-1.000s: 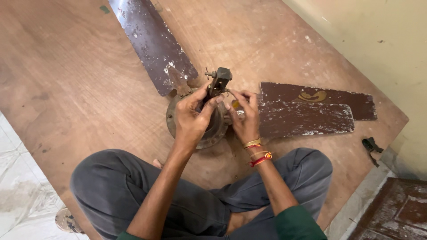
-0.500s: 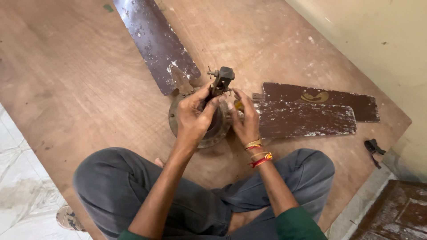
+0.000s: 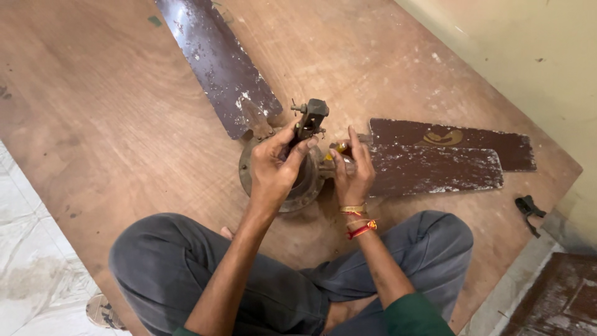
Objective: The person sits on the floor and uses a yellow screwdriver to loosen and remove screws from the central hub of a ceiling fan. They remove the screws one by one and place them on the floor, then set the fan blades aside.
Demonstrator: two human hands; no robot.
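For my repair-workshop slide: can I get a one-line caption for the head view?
Left hand grips the upright shaft of a rusty round fan motor; right hand touches its rim.

the blades (image 3: 219,62) are showing dark brown, flecked and chipped with white; one blade (image 3: 451,135) is bearing a gold emblem. the motor (image 3: 305,190) is looking dull rusty brown, its shaft (image 3: 311,118) dark grey. the board (image 3: 93,124) is glowing reddish brown with pale scuffs and a small green mark. the trousers (image 3: 168,261) are showing plain grey, the sleeve (image 3: 413,317) dark green. the right wrist is wearing red and yellow threads (image 3: 360,227). the wall (image 3: 528,56) is looking pale yellow-cream
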